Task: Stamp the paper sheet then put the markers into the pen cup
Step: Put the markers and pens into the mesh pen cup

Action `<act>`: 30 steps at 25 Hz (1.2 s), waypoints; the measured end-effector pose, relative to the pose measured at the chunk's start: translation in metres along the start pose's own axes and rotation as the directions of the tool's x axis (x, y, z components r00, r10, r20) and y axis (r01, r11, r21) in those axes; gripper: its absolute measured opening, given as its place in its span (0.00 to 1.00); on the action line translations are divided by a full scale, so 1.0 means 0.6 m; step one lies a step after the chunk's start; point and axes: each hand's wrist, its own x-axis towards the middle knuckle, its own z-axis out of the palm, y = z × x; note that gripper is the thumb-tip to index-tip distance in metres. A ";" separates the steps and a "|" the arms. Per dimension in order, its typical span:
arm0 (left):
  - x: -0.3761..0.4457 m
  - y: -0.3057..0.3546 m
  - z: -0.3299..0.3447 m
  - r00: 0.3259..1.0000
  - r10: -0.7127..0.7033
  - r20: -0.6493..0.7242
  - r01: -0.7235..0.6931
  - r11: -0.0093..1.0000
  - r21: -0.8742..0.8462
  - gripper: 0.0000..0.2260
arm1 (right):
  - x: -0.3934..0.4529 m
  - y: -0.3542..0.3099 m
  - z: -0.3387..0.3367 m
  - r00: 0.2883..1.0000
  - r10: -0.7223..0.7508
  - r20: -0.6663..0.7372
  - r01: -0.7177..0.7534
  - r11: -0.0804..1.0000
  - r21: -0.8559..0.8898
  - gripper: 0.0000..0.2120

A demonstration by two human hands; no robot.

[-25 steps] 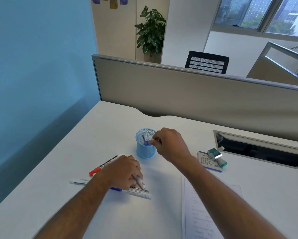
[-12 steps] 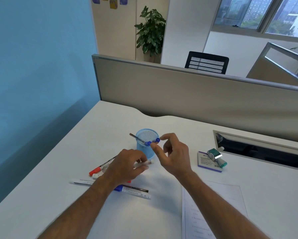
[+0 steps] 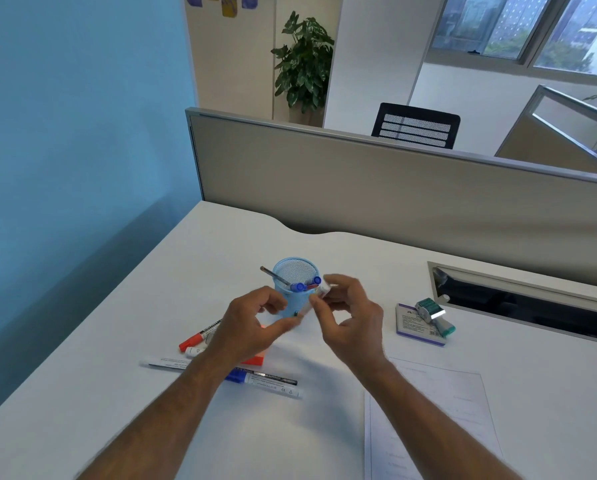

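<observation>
Head view. Both hands are raised in front of the blue mesh pen cup (image 3: pixel 296 271) on the white desk (image 3: pixel 117 393). A white marker (image 3: pixel 312 301), blurred by motion, spans the two hands. The right hand (image 3: pixel 350 317) pinches its upper end between thumb and fingers just beside the cup rim. The left hand (image 3: pixel 252 325) has curled fingers, with the thumb tip at the marker's lower end; whether it truly grips cannot be told.

Change from 0.5 s ago: the left hand has risen from the desk, bringing this marker up. The right hand was then open-fingered at the cup with nothing in it and now has hold of the marker. From 1.0 s ago: the right hand was putting a blue-capped marker into the cup, while the left pressed on the markers on the desk.

Count:
- cup: two blue caps (image 3: pixel 305 284) visible inside, plus one thin grey pen (image 3: pixel 273 274) leaning out to the left.
- markers on the desk: one red-capped (image 3: pixel 200 336), one long white (image 3: pixel 165 362), one blue-capped (image 3: pixel 266 380); also a red end (image 3: pixel 254 360) and a white end (image 3: pixel 195 350), partly hidden under the left forearm.
- one paper sheet (image 3: pixel 435 427), lower right.
- one green stamp (image 3: pixel 435 315) lying on one purple-edged ink pad (image 3: pixel 413 325), right of the hands.
</observation>
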 end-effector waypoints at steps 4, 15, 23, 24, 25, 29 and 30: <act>-0.001 -0.055 -0.040 0.977 -0.156 -0.148 0.180 0.970 0.164 0.08 | 0.035 -0.001 -0.010 0.994 0.045 -0.100 -0.042 0.999 0.026 0.17; -0.016 -0.049 -0.065 0.983 -0.056 -0.172 0.078 0.989 0.127 0.05 | 0.053 -0.007 0.001 0.946 0.241 -0.218 -0.184 0.950 0.250 0.12; 0.049 0.073 -0.007 0.904 -0.373 -0.209 0.165 0.754 -0.636 0.07 | 0.043 -0.022 0.004 0.898 0.440 0.000 -0.346 0.705 0.619 0.06; 0.054 0.078 -0.008 0.896 -0.377 -0.236 0.140 0.743 -0.654 0.06 | 0.041 -0.016 0.000 0.910 0.413 0.046 -0.369 0.753 0.544 0.06; 0.058 0.081 -0.011 0.895 -0.362 -0.262 0.117 0.755 -0.645 0.07 | 0.041 -0.009 -0.004 0.919 0.384 0.093 -0.385 0.819 0.425 0.08; 0.060 0.086 -0.028 0.964 -0.175 -0.200 0.070 0.893 -0.445 0.17 | 0.042 -0.004 -0.011 0.946 0.201 0.253 -0.217 0.975 0.036 0.12; 0.057 0.088 -0.029 0.980 -0.117 -0.160 0.050 0.928 -0.370 0.20 | 0.041 -0.007 -0.007 0.950 0.134 0.284 -0.131 0.991 -0.030 0.13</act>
